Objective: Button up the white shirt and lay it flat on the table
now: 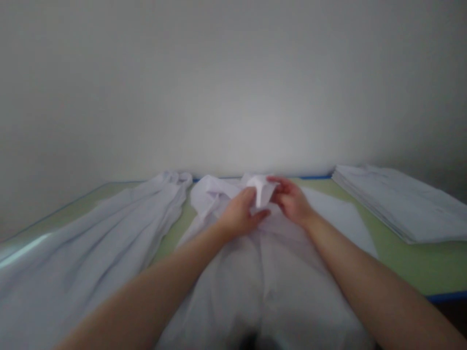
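Observation:
A white garment, which looks like a shirt (pixel 280 272), lies spread out in front of me and reaches down to the bottom of the view. At its far end both hands lift a folded part that looks like the collar (pixel 260 189). My left hand (pixel 241 210) is closed on the left side of this part, thumb towards the right. My right hand (pixel 290 198) pinches its right edge between thumb and fingers. The picture is slightly blurred, so buttons and seams are hard to make out.
More white garments lie loosely in a long heap (pixel 109 238) on the left. To the right rests a neat stack of flat white pieces (pixel 401 204). Beneath everything is a green table top (pixel 412 265) with blue edging, against a plain wall (pixel 233 87).

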Motion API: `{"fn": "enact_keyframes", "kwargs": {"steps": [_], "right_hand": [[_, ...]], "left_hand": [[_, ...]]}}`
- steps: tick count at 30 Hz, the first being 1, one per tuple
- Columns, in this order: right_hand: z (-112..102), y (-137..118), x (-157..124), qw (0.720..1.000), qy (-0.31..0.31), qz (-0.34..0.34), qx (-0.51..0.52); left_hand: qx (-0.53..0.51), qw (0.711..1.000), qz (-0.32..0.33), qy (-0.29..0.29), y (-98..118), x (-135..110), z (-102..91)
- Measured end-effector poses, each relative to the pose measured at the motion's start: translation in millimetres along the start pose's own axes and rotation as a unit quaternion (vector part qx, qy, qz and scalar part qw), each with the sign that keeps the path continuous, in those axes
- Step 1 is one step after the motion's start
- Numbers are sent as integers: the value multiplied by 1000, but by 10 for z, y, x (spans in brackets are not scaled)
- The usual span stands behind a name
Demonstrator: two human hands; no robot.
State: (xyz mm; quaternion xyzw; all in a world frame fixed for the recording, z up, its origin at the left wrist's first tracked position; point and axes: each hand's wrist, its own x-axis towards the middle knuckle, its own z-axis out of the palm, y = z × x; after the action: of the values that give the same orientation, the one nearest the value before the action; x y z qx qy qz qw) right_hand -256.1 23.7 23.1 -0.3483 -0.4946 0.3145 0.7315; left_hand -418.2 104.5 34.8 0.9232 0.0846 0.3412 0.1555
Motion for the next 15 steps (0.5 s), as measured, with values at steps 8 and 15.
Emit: {"fn": "enact_keyframes", "kwargs": {"steps": [8, 15], "right_hand": [[0, 44, 12, 903, 40, -181, -387], [-17, -57, -31, 921, 53, -101, -372]], "left_hand": [[-71, 997, -10, -3, -96, 54, -29], [-14, 998, -30, -57, -188, 192, -361]]}}
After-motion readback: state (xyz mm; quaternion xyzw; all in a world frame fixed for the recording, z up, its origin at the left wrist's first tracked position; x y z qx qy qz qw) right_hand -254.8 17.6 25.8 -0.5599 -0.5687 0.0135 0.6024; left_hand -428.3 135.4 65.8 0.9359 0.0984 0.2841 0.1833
